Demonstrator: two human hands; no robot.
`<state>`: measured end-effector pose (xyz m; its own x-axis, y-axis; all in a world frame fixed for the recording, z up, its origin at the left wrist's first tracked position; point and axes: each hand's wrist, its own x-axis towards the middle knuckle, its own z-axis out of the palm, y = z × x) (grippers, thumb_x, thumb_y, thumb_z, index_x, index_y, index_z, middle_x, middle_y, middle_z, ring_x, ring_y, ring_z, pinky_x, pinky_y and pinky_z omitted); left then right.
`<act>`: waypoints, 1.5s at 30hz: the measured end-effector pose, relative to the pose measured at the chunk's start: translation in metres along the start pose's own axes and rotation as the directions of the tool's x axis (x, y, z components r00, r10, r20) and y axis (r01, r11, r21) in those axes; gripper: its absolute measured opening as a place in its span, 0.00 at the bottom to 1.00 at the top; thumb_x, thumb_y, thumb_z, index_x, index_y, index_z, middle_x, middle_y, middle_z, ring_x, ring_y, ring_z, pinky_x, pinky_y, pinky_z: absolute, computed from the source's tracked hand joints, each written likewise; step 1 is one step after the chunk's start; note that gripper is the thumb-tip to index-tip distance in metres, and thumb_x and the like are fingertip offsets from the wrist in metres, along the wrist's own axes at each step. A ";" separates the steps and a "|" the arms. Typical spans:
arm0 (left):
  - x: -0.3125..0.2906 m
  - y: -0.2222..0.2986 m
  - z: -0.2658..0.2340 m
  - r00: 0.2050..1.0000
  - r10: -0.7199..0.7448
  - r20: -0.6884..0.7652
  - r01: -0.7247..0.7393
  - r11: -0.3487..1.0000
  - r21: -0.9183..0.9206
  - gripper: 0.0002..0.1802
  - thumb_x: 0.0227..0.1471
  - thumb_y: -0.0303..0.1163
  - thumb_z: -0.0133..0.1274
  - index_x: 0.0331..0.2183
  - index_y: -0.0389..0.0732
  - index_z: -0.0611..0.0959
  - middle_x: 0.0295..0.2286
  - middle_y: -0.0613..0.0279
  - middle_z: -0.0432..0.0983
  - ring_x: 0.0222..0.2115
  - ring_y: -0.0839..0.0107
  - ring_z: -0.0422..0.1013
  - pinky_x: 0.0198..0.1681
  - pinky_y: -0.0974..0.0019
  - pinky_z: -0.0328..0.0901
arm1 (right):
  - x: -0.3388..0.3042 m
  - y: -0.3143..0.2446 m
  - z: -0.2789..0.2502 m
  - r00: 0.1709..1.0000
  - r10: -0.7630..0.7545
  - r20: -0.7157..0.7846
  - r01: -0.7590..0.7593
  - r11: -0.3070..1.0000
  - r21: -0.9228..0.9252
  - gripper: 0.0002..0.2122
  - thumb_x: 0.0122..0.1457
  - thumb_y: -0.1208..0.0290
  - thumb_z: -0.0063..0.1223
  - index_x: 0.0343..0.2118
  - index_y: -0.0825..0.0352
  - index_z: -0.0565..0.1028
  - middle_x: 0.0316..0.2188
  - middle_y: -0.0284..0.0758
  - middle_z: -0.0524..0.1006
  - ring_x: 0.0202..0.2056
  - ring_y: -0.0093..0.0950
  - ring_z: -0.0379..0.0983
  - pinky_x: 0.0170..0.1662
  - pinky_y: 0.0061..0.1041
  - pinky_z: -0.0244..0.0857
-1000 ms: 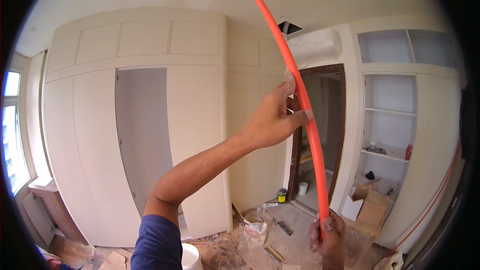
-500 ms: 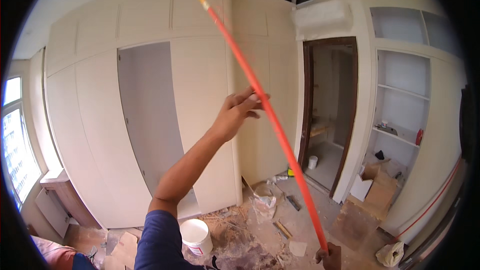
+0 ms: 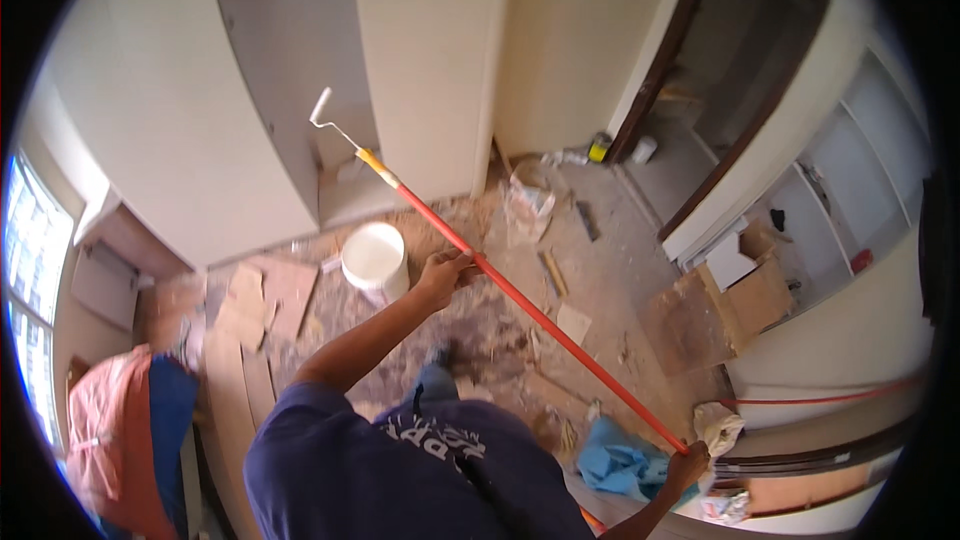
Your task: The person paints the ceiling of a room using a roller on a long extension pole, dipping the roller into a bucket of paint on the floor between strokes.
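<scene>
Left fingers [image 3: 452,262] wrapped round the orange pole [image 3: 540,315] near its middle; the left hand [image 3: 442,278] grips it firm. Right hand [image 3: 690,462] clamps the butt end, low by the blue cloth [image 3: 622,462]. Pole slants down toward the floor, roller frame [image 3: 330,120] at its tip, hanging just above the white bucket [image 3: 374,258] and near the cupboard wall [image 3: 430,60]. Frame looks bare, no wet paint visible on the wall, so painting seems yet to begin; rubble on the floor [image 3: 560,270].

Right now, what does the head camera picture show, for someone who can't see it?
A person holds a long orange pole in both hands, left hand mid-pole, right hand at its lower end. Its paint roller points toward a white bucket on a rubble-strewn floor.
</scene>
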<state>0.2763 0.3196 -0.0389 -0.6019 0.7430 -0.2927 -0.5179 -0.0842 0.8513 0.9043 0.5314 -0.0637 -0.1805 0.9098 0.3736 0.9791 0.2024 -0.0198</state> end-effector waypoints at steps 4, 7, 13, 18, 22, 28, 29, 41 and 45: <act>0.008 -0.097 -0.028 0.965 -0.239 -0.111 0.215 0.958 -0.189 0.14 0.64 0.36 0.50 0.44 0.34 0.80 0.40 0.54 0.80 0.41 0.64 0.79 0.36 0.71 0.72 | 0.024 0.027 -0.033 0.995 -0.076 0.070 0.082 0.993 -0.089 0.12 0.48 0.69 0.64 0.25 0.72 0.74 0.38 0.47 0.79 0.42 0.49 0.74 0.45 0.48 0.66; 0.016 -0.142 -0.042 0.914 -0.370 -0.167 0.313 0.904 -0.291 0.12 0.63 0.32 0.50 0.42 0.32 0.79 0.40 0.51 0.80 0.43 0.61 0.79 0.40 0.66 0.77 | 0.042 0.024 -0.062 0.971 -0.238 0.020 0.239 0.966 -0.098 0.11 0.47 0.71 0.63 0.29 0.72 0.75 0.37 0.46 0.78 0.40 0.49 0.73 0.44 0.47 0.65; 0.051 -0.178 -0.070 0.757 -0.590 -0.283 0.449 0.783 -0.431 0.09 0.61 0.31 0.51 0.35 0.34 0.79 0.30 0.55 0.79 0.22 0.68 0.74 0.21 0.69 0.69 | 0.080 -0.070 -0.141 0.887 -0.437 0.149 0.428 0.899 0.091 0.17 0.43 0.73 0.69 0.37 0.69 0.77 0.31 0.43 0.77 0.36 0.46 0.73 0.40 0.42 0.67; 0.125 -0.223 -0.142 0.712 -0.607 -0.354 0.373 0.753 -0.541 0.09 0.60 0.31 0.54 0.35 0.35 0.79 0.30 0.55 0.78 0.24 0.66 0.75 0.23 0.67 0.71 | 0.115 -0.189 -0.186 0.752 -0.577 0.318 0.540 0.817 0.205 0.16 0.43 0.73 0.70 0.36 0.69 0.78 0.29 0.43 0.78 0.31 0.45 0.75 0.38 0.39 0.68; 0.163 -0.191 -0.198 0.679 -0.555 -0.481 0.241 0.787 -0.567 0.09 0.60 0.31 0.53 0.35 0.34 0.78 0.29 0.55 0.78 0.29 0.62 0.78 0.29 0.63 0.76 | 0.122 -0.309 -0.209 0.638 -0.699 0.324 0.638 0.715 0.286 0.15 0.43 0.71 0.71 0.35 0.67 0.80 0.27 0.41 0.80 0.27 0.40 0.78 0.32 0.35 0.70; 0.199 -0.156 -0.259 0.700 -0.519 -0.490 0.134 0.770 -0.624 0.10 0.61 0.28 0.48 0.42 0.33 0.74 0.33 0.52 0.77 0.34 0.58 0.79 0.38 0.55 0.78 | 0.116 -0.432 -0.189 0.451 -0.831 0.327 0.771 0.547 0.327 0.19 0.44 0.64 0.72 0.41 0.61 0.80 0.24 0.34 0.79 0.22 0.33 0.76 0.26 0.34 0.67; 0.203 -0.156 -0.264 0.697 -0.541 -0.470 0.165 0.759 -0.630 0.10 0.61 0.28 0.48 0.43 0.33 0.74 0.33 0.52 0.77 0.34 0.58 0.78 0.39 0.54 0.78 | 0.114 -0.455 -0.185 0.438 -0.848 0.299 0.787 0.522 0.328 0.19 0.46 0.64 0.70 0.42 0.60 0.80 0.23 0.34 0.78 0.22 0.33 0.75 0.26 0.34 0.66; 0.184 -0.102 -0.226 0.745 -0.568 -0.350 0.298 0.753 -0.587 0.10 0.61 0.29 0.50 0.39 0.31 0.77 0.32 0.52 0.76 0.34 0.58 0.77 0.36 0.55 0.77 | 0.137 -0.545 -0.204 0.460 -0.839 0.290 0.656 0.541 0.526 0.14 0.47 0.70 0.68 0.38 0.63 0.79 0.25 0.36 0.77 0.24 0.36 0.76 0.28 0.34 0.68; 0.195 -0.122 -0.262 0.729 -0.579 -0.366 0.271 0.734 -0.622 0.09 0.61 0.28 0.50 0.39 0.32 0.76 0.32 0.53 0.76 0.34 0.58 0.77 0.34 0.55 0.77 | 0.126 -0.566 -0.203 0.479 -0.812 0.335 0.653 0.584 0.482 0.15 0.46 0.70 0.69 0.38 0.63 0.79 0.25 0.37 0.77 0.24 0.36 0.75 0.28 0.33 0.68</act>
<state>0.0626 0.3013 -0.3136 -0.3607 0.3474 -0.8656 -0.9219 -0.2735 0.2744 0.3469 0.4579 0.1832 -0.9124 0.3928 -0.1155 0.4090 0.8868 -0.2150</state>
